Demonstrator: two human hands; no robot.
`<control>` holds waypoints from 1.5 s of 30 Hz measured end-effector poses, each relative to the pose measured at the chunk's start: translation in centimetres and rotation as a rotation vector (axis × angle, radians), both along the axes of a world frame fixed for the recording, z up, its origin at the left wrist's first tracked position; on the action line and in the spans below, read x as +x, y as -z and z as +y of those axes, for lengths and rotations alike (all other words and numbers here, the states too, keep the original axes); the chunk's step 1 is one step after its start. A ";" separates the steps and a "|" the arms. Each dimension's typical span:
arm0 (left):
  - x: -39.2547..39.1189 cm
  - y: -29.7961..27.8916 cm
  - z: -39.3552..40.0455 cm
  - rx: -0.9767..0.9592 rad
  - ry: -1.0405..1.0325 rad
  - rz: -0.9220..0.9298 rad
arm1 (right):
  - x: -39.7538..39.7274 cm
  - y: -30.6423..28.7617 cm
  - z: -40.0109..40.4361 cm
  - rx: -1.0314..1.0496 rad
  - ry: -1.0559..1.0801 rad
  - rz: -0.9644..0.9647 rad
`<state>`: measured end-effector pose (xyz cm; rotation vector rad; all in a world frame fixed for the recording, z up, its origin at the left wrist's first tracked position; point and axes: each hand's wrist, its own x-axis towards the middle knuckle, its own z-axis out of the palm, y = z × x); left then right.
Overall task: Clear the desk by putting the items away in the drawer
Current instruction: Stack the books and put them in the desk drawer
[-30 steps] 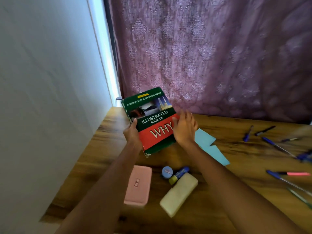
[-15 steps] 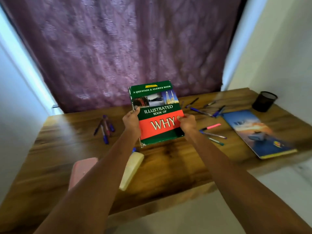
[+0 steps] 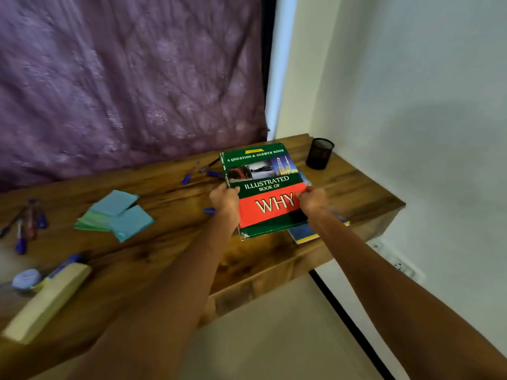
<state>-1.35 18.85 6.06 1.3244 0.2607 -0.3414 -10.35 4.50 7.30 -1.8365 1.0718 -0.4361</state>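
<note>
Wooden desk (image 3: 153, 250) runs wall to wall, purple curtain (image 3: 123, 78) behind, white wall at rt. Black mesh pen cup (image 3: 320, 153) in far rt corner, contents can't tell. Green-red book (image 3: 264, 189) held tilted above desk's rt end, over a blue book (image 3: 304, 234); left hand (image 3: 225, 200) & right hand (image 3: 312, 200) both clamped on its side edges. Blue sticky notes (image 3: 115, 212), pens (image 3: 24, 223) scattered at lt.

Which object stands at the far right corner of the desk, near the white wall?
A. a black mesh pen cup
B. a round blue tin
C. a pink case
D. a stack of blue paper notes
A: the black mesh pen cup stands upright at the desk corner by the wall, beyond the book held in both hands.
</note>
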 end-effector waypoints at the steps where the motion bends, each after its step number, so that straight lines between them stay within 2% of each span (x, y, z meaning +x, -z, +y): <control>1: -0.4 0.5 -1.4 0.036 0.036 -0.017 | -0.6 0.2 -1.5 0.006 0.005 -0.006; 6: -1.0 1.5 -5.4 0.167 0.233 -0.099 | -1.8 1.7 -6.9 0.127 0.040 -0.074; 11: -0.1 2.5 -8.0 0.181 0.369 -0.029 | -1.2 2.9 -10.3 0.202 0.047 -0.067; 17: -0.1 4.0 -9.7 0.252 0.436 -0.006 | 0.0 5.1 -13.9 0.191 0.058 -0.035; 25: -2.2 5.6 -12.2 0.296 0.364 -0.002 | 0.1 7.5 -17.6 0.291 0.019 0.001; 34: -4.3 7.8 -12.4 0.319 0.149 0.031 | 1.0 9.6 -18.1 0.282 -0.140 0.032; 45: -4.5 8.3 -13.0 0.403 0.153 -0.026 | 1.6 10.5 -18.6 0.195 -0.095 0.068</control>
